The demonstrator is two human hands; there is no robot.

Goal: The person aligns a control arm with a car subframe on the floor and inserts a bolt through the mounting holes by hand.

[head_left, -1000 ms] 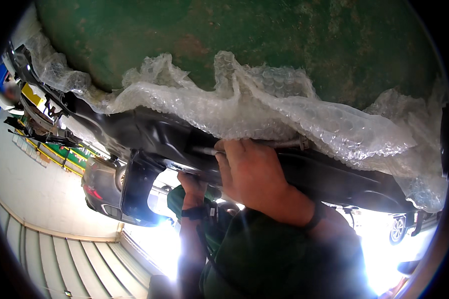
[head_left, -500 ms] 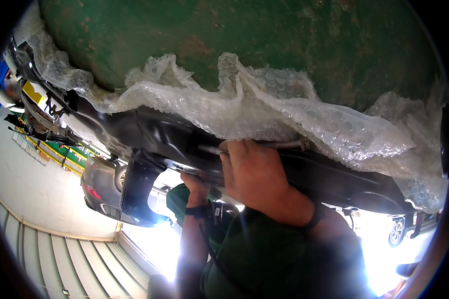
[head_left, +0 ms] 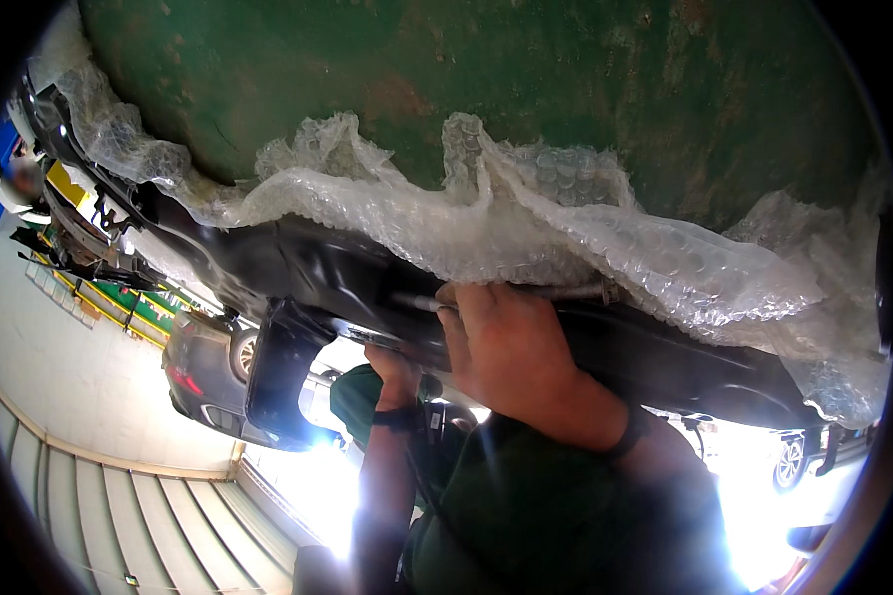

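Observation:
A long, glossy black metal car part (head_left: 665, 352) stretches across the view, partly covered by clear bubble wrap (head_left: 437, 233). Against it, my right hand (head_left: 511, 352) is closed around a slim grey metal rod (head_left: 412, 299). The rod shows on both sides of that hand, and its kind is unclear. Lower and to the left, my left hand (head_left: 395, 369) touches the part's near edge, beside a curved black bracket (head_left: 273, 372). That hand's fingertips are hidden by the edge, so its grip cannot be made out.
Green, scuffed floor (head_left: 367, 59) fills the top. A dark car (head_left: 208, 372) appears at the left near yellow rails (head_left: 119, 315). Ribbed panels (head_left: 159, 531) show at lower left. A car wheel (head_left: 789, 462) stands at the right amid strong glare.
Almost nothing differs. The bubble wrap and car part sit slightly lower in the picture; my right hand stays on the rod and my left hand stays at the edge.

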